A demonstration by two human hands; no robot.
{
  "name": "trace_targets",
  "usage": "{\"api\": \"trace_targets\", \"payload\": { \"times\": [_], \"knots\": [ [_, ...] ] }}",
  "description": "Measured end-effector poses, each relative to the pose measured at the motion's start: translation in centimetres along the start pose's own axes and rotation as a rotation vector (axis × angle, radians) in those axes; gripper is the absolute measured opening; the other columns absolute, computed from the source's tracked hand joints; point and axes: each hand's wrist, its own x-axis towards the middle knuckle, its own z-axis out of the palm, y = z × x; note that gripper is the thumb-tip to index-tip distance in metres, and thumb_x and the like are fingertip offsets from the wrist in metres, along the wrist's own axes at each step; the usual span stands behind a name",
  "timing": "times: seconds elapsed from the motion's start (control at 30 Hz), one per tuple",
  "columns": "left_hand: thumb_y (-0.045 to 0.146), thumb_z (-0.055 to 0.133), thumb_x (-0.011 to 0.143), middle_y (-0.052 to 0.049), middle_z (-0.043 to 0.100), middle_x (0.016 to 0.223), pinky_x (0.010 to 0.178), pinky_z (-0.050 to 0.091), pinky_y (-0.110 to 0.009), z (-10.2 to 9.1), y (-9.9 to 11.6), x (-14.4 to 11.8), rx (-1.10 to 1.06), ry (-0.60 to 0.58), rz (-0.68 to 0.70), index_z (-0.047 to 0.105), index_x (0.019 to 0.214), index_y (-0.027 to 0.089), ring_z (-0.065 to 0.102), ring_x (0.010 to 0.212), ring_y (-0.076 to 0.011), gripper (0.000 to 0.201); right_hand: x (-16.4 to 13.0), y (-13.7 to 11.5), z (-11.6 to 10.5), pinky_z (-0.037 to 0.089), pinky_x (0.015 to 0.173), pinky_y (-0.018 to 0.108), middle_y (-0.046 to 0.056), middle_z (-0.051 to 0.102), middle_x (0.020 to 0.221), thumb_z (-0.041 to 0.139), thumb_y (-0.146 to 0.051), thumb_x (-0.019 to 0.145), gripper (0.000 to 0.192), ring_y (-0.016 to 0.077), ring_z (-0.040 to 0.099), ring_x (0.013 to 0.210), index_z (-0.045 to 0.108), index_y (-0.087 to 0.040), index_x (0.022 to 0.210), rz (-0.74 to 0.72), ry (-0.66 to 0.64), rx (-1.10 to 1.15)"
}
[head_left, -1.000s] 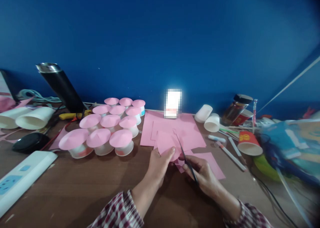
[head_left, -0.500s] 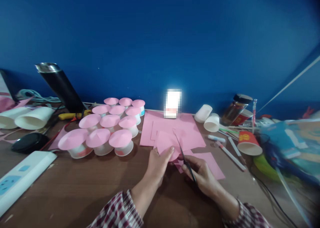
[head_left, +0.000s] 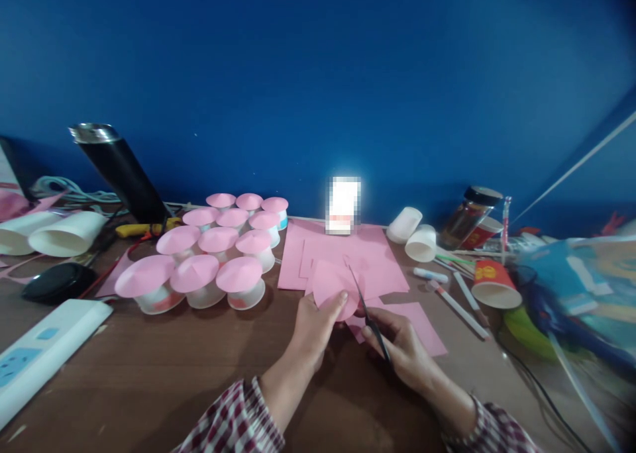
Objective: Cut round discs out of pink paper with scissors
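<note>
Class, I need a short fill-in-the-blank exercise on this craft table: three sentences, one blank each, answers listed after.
1. The right hand holds the ____.
2. The left hand pinches a paper piece coloured ____.
3. The red paper cup lies on its ____.

Missing words: scissors; pink; side

Home craft desk: wooden table (head_left: 149,380) against blue wall (head_left: 318,75), pink paper sheets (head_left: 348,251), paper-capped cups (head_left: 199,274), markers (head_left: 460,307), power strip (head_left: 40,353).

Matt pink paper (head_left: 332,282), smooth wooden table (head_left: 149,373)
</note>
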Motion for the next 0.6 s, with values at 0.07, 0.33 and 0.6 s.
{"api": "trace_targets", "payload": {
  "times": [0.07,0.33,0.6],
  "knots": [
    [0.04,0.068,0.072,-0.014,0.071,0.078,0.061,0.049,-0.028,-0.06,-0.12,0.06,-0.004,-0.004,-0.004,0.07,0.085,0.007,0.065,0.068,-0.021,0.036,-0.01,-0.08,-0.01,0.034,0.046,0.021,0.0,0.05,0.06,0.061,-0.045,0.08,0.044,0.01,0.04,0.051,0.064,-0.008,0.102,0.002,0.002,-0.007],
    [0.039,0.067,0.073,-0.014,0.071,0.084,0.067,0.049,-0.03,-0.2,-0.33,0.18,0.002,-0.012,-0.001,0.069,0.088,0.008,0.065,0.073,-0.0216,0.035,0.06,0.03,0.08,0.033,0.045,0.021,-0.001,0.048,0.059,0.061,-0.046,0.079,0.046,0.0094,0.039,0.049,0.063,-0.006,0.103,0.021,0.002,0.015],
    [0.037,0.067,0.073,-0.014,0.071,0.081,0.065,0.05,-0.03,-0.1,-0.07,0.14,-0.007,-0.017,-0.001,0.07,0.085,0.007,0.065,0.072,-0.0217,0.033,0.01,-0.11,0.06,0.03,0.045,0.021,-0.002,0.045,0.058,0.061,-0.046,0.079,0.047,0.0089,0.037,0.049,0.063,-0.005,0.103,0.025,-0.002,0.007]
  ]
}}
